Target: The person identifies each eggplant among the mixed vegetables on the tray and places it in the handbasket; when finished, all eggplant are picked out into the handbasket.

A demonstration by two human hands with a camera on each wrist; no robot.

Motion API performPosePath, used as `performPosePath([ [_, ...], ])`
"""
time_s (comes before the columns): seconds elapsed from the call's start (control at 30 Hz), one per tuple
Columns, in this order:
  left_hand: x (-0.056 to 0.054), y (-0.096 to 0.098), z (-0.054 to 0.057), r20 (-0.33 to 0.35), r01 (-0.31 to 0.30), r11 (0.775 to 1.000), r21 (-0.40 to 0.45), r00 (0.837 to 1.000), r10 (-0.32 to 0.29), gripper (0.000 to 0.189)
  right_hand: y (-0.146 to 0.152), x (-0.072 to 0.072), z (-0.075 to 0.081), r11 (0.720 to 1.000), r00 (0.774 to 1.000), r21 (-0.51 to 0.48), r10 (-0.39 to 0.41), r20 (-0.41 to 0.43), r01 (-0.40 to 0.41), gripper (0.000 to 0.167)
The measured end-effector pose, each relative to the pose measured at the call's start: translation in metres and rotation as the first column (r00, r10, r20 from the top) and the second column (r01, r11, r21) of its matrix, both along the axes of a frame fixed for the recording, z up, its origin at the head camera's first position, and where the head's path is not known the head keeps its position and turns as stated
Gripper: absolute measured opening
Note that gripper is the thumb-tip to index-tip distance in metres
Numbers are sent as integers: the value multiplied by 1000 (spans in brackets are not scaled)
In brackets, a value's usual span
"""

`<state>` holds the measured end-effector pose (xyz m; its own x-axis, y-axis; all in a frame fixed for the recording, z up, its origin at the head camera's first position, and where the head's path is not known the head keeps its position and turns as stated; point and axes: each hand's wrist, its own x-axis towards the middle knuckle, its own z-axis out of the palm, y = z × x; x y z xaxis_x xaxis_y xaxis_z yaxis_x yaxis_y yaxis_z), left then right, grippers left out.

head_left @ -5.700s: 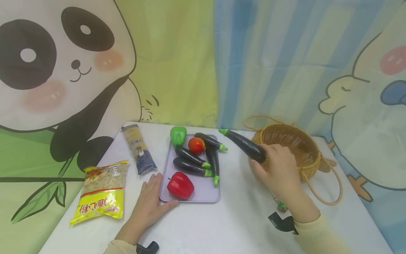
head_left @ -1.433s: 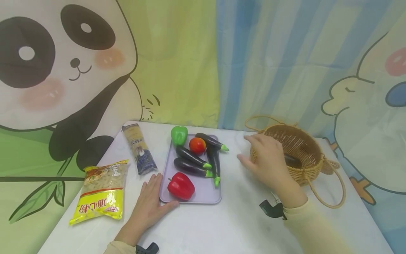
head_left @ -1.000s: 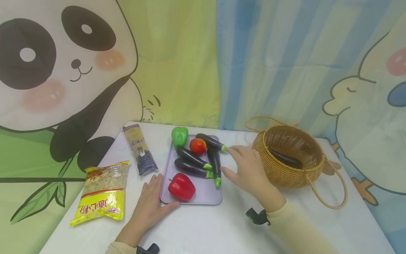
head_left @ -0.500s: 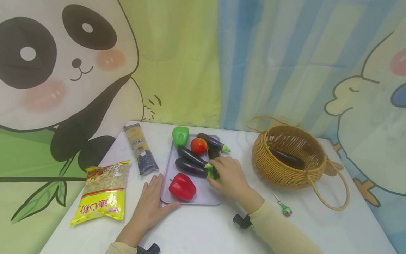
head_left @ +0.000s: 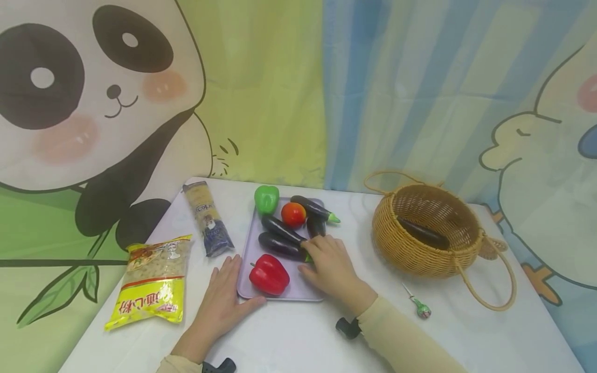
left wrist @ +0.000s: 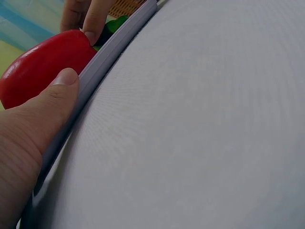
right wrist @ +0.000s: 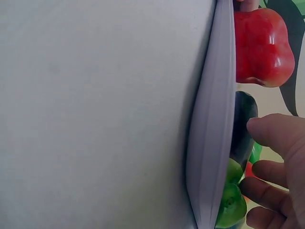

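My right hand [head_left: 333,264] is over the right side of the lilac tray [head_left: 305,293], its fingers spread above the stem ends of the eggplants. The nearest eggplant [head_left: 281,245] has its green tip beside my thumb; another eggplant [head_left: 282,228] lies just behind it. A third eggplant [head_left: 316,226] is largely hidden under the hand. In the right wrist view a gap shows between thumb and fingers. My left hand [head_left: 224,298] rests flat at the tray's left edge, thumb [left wrist: 57,95] at the rim near the red bell pepper [head_left: 269,275].
Also on the tray are a tomato [head_left: 294,214], a green bell pepper [head_left: 267,200] and a back eggplant [head_left: 311,206]. Right stands a wicker basket [head_left: 396,251] holding one eggplant [head_left: 423,234], with a lollipop [head_left: 423,311] in front. Left lie a macaroni bag [head_left: 151,290] and a long pasta packet [head_left: 208,220].
My right hand held an eggplant over the basket; that eggplant now lies inside it. The hand then moved left, down to the tray's eggplants. My left hand has stayed put.
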<state>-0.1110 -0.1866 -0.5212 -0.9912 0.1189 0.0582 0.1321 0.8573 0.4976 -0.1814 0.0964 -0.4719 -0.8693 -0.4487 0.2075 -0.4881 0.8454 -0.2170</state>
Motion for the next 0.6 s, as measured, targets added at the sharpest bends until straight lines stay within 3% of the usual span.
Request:
performPosePath([
  [0.6, 0, 0, -1, 5, -4, 1000, 2, 1000, 4, 121, -9, -2, -5, 997, 999, 81, -6, -41, 10, 42],
])
